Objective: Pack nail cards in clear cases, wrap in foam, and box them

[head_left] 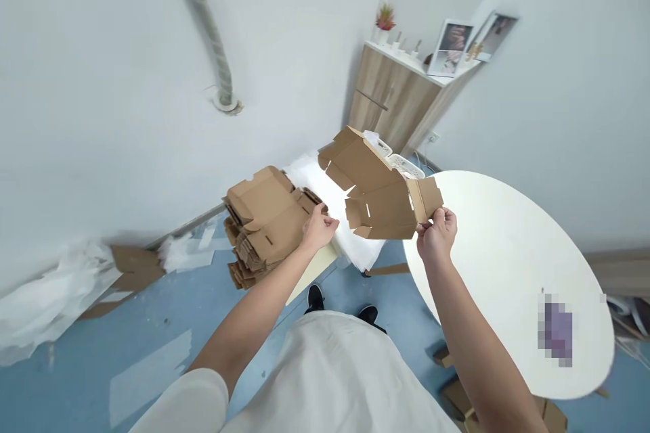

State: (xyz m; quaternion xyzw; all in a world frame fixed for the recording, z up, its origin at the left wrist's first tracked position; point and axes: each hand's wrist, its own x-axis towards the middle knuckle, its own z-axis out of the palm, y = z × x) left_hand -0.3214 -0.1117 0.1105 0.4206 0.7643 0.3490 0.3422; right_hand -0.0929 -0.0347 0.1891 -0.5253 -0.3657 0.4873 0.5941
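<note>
My right hand (437,235) pinches the edge of an unfolded cardboard box blank (383,186), lifted in the air with its flaps and slots spread out. The blank hangs over white sheet material and reaches past the rim of the round table. My left hand (318,227) is beside a stack of flattened cardboard boxes (274,216), at its right edge. Its fingers are loosely bent and apart, with nothing visible between them. The top box of the stack lies flat, showing a slot and cut flaps.
A round white table (487,230) stands at right, a blurred purple item (557,330) on it. Behind the blank are white baskets (406,166) and a wooden cabinet (388,98). Plastic wrap (55,291) lies at left; cardboard boxes (460,396) sit on the floor below the table.
</note>
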